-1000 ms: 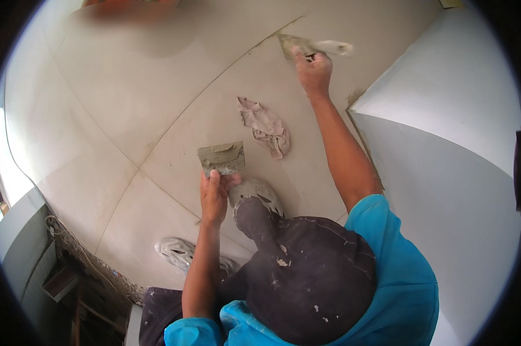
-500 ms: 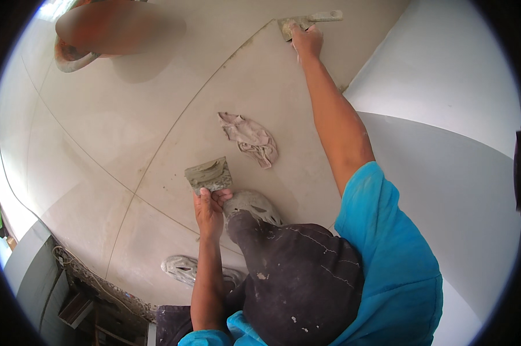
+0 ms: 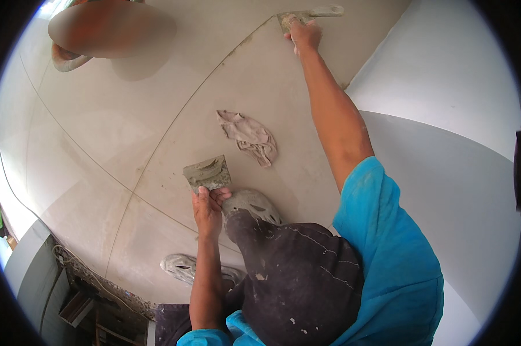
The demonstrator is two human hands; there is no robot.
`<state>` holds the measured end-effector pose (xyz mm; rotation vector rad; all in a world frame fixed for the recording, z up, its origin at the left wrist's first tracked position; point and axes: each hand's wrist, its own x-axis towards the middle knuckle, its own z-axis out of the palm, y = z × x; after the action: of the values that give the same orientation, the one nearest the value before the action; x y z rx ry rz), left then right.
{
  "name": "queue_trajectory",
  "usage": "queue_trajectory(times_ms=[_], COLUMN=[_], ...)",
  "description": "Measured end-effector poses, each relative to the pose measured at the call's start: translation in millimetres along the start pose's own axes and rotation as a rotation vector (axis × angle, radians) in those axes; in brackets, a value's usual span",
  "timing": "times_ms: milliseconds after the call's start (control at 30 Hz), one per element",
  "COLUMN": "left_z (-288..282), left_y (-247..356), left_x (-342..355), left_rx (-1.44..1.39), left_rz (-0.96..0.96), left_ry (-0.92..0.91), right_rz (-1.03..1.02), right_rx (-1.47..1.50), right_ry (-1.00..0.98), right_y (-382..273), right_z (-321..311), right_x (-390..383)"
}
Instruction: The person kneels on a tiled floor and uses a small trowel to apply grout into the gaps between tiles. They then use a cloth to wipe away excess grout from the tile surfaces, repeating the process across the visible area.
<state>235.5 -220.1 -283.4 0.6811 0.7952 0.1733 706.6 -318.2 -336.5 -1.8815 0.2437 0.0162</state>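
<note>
At the far end of a dark joint line (image 3: 197,92) in the tiled floor, my right hand (image 3: 306,38) is closed on a putty knife (image 3: 328,11). Its blade is against the tile by the joint, and its pale handle points right. Closer to me, my left hand (image 3: 207,210) holds up a flat square plate (image 3: 207,172) by its near edge, thumb on top. Grey-green paste is smeared across that plate. Between the two hands a crumpled, dirty pinkish rag (image 3: 250,138) lies on the floor.
A blurred reddish-orange object with a round rim (image 3: 70,62) stands at the far left. A white wall (image 3: 445,69) rises on the right. My grey shoes (image 3: 251,205) are beneath me. At lower left is a rough edge with a cable (image 3: 93,277) and a dark recess.
My right hand and the putty knife have shifted very slightly along the joint's end. My left hand with the plate stays almost where it was.
</note>
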Motion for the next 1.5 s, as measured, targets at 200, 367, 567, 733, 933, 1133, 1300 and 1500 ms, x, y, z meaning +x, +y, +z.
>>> queue_trajectory(times_ms=[200, 367, 567, 733, 933, 1133, 1300, 1500], left_z=[-3.7, -4.2, -2.2, -3.4, -3.8, -3.0, -6.8, -2.5], left_y=[-2.1, -3.7, -2.6, -2.6, -4.2, -3.3, -9.0, -2.1], left_x=[0.1, 1.1, 1.6, 0.4, 1.3, 1.4, 2.3, -1.0], left_rx=[-0.019, -0.036, -0.042, -0.032, -0.039, -0.037, -0.051, -0.031], left_rz=[-0.006, -0.009, -0.013, -0.016, -0.017, -0.015, -0.015, -0.015], left_ry=[0.004, 0.004, -0.004, 0.022, 0.006, 0.022, 0.002, 0.022], right_rz=[0.035, 0.049, 0.027, 0.01, 0.049, 0.045, -0.017, -0.009], right_rx=[0.012, -0.094, -0.06, -0.119, -0.006, -0.044, -0.107, -0.089], right_ry=[-0.015, -0.075, -0.06, -0.055, -0.023, -0.045, -0.08, -0.173], right_y=[-1.2, 2.0, 3.5, -7.2, -1.3, 3.1, 13.5, 6.2], right_z=[-0.3, -3.7, -2.5, -1.2, -2.2, -1.1, -2.1, 2.0], right_x=[-0.4, 6.5, 7.9, -3.2, 4.9, 11.1, 8.1, -28.6])
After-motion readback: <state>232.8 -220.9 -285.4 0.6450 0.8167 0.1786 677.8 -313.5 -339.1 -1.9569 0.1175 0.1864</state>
